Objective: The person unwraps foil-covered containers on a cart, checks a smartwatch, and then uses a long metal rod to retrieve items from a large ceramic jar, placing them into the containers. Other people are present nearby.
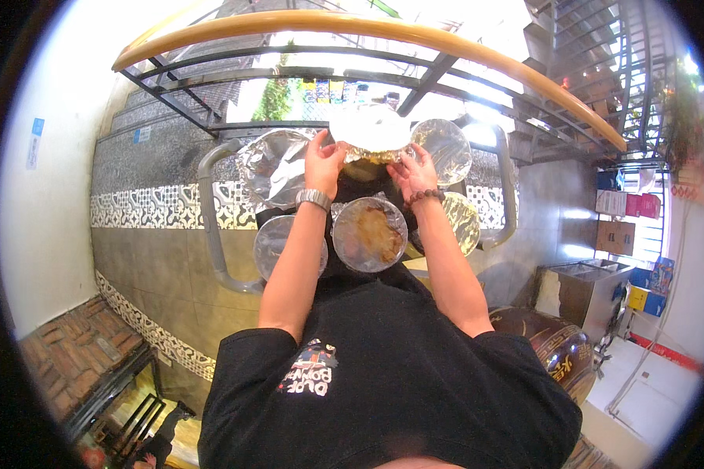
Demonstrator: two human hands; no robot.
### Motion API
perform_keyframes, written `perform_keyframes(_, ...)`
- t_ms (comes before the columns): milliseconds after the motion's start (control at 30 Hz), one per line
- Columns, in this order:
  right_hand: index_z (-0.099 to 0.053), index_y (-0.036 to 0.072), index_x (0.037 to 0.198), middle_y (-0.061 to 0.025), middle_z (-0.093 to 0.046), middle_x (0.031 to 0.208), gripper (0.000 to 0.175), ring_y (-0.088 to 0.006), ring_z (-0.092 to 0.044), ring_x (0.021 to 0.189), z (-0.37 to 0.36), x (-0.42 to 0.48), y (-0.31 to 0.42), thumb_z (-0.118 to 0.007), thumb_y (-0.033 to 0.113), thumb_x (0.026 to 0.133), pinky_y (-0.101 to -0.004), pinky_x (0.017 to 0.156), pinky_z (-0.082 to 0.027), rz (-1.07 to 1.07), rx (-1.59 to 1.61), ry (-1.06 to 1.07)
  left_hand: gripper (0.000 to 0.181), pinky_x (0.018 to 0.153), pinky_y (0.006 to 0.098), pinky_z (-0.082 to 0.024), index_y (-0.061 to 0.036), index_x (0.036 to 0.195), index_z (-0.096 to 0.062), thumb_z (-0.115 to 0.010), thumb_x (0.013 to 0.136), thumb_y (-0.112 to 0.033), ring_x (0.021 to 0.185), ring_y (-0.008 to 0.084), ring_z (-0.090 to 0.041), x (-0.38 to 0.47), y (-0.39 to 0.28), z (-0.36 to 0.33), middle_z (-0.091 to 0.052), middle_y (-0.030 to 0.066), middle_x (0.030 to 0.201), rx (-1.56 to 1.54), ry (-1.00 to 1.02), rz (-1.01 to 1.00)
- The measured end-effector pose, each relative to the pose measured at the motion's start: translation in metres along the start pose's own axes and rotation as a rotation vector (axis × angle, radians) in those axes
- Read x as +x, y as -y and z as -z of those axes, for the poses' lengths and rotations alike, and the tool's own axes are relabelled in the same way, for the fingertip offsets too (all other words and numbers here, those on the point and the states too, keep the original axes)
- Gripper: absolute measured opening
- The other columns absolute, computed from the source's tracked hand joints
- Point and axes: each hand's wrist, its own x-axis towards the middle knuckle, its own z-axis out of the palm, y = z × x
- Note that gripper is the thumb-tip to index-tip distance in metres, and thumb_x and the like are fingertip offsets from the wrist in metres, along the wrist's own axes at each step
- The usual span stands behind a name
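Note:
My left hand (324, 164) and my right hand (413, 171) pinch opposite sides of the near edge of a foil-covered container (371, 130). Its top is so washed out by light that its detail is lost; crinkled foil shows at the lower edge. Left of it sits another foil-covered container (278, 164), and to the right a round bowl under clear film (443, 152). Nearest my body is a film-covered bowl (369, 234) with brownish food inside. A covered bowl (287, 243) lies partly behind my left forearm, and one with yellowish contents (462, 223) beside my right wrist.
Grey cart handles (210, 217) (509, 187) flank the bowls. Beyond runs a railing with a wooden handrail (340, 22). A large brown jar (554, 346) and a metal cabinet (584, 293) stand at right; stacked boxes (616, 237) line the wall. Another person (158, 442) is at lower left.

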Motion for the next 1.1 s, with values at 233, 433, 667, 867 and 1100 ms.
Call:
perform_keyframes(233,-0.054,0.008,0.123,-0.0062,-0.063,0.088,0.041,-0.0152,-0.062,0.071,0.007,0.002,-0.019,-0.076,0.006,0.089,-0.0315,0.059,-0.06,0.042,-0.152,-0.027,0.039,0.076,0.0309,-0.052,-0.0086,0.126,-0.065,-0.074,0.088,-0.011,0.091,0.0165,-0.063,-0.024,0.033,0.019,-0.066,0.0084,0.11,0.473,-0.266,-0.327)
perform_keyframes(433,-0.062,0.005,0.103,-0.0079,-0.068,0.083,0.016,-0.0146,-0.065,0.065,-0.003,0.005,-0.03,-0.07,0.005,0.089,-0.0301,0.054,-0.058,0.16,-0.347,0.024,0.019,0.079,0.0344,-0.05,-0.0068,0.103,-0.071,-0.069,0.085,-0.003,0.095,0.0234,-0.061,-0.034,0.056,0.035,-0.063,0.0107,0.111,0.562,-0.416,-0.455)
perform_keyframes(667,-0.066,0.006,0.103,-0.0057,-0.068,0.078,0.018,-0.0129,-0.066,0.061,0.002,-0.002,-0.03,-0.072,0.01,0.086,-0.0286,0.054,-0.056,0.309,-0.511,0.024,0.021,0.095,0.041,-0.047,-0.007,0.104,-0.07,-0.066,0.083,-0.002,0.108,0.0312,-0.06,-0.046,0.054,0.041,-0.062,0.0145,0.111,0.724,-0.333,-0.487)
perform_keyframes(867,-0.066,0.007,0.105,-0.0055,-0.069,0.078,0.021,-0.0131,-0.066,0.06,0.039,-0.016,-0.042,-0.074,0.012,0.086,-0.0295,0.056,-0.054,0.3,-0.546,-0.045,0.03,0.101,0.045,-0.046,-0.0079,0.109,-0.069,-0.066,0.081,0.004,0.117,0.0373,-0.055,-0.062,0.056,0.026,-0.056,0.0185,0.122,0.864,-0.272,-0.646)
perform_keyframes(1100,-0.067,0.006,0.107,-0.0054,-0.068,0.078,0.02,-0.0116,-0.066,0.063,0.035,-0.015,-0.039,-0.073,0.009,0.088,-0.0278,0.053,-0.056,0.25,-0.523,-0.131,0.038,0.104,0.0452,-0.046,-0.0069,0.118,-0.069,-0.064,0.082,0.003,0.122,0.0391,-0.054,-0.05,0.044,0.014,-0.056,0.0207,0.127,0.908,-0.222,-0.708)
